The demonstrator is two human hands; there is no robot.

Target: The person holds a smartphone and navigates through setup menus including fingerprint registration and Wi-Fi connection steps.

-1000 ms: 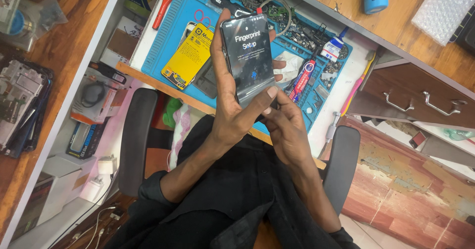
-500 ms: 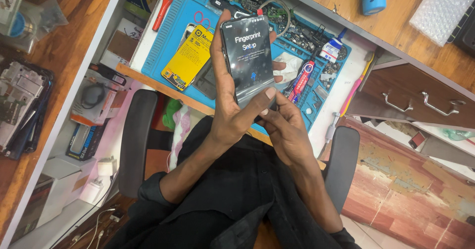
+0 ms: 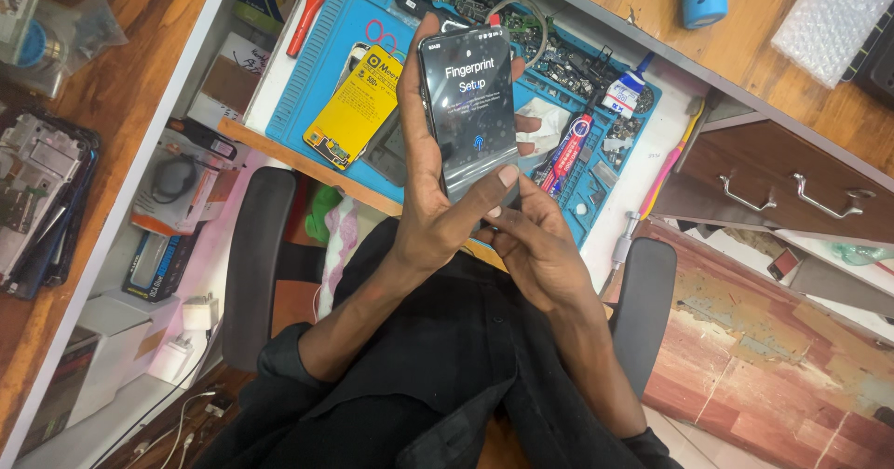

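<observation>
My left hand [image 3: 430,222] holds a black smartphone [image 3: 470,106] upright above my lap, fingers wrapped behind it and the thumb resting on the lower right of the glass. The screen is lit, dark, with white text and a small blue icon. My right hand [image 3: 538,245] sits just under the phone's bottom edge, its fingertips touching the lower end beside my left thumb. Both sleeves are black.
Behind the phone lies a blue repair mat [image 3: 312,78] with a yellow flat pack [image 3: 354,106], a glue tube [image 3: 570,148], a small white bottle [image 3: 626,92] and several small parts. Wooden drawers [image 3: 782,190] stand at right, phone frames [image 3: 28,190] at left, chair armrests [image 3: 256,264] beside me.
</observation>
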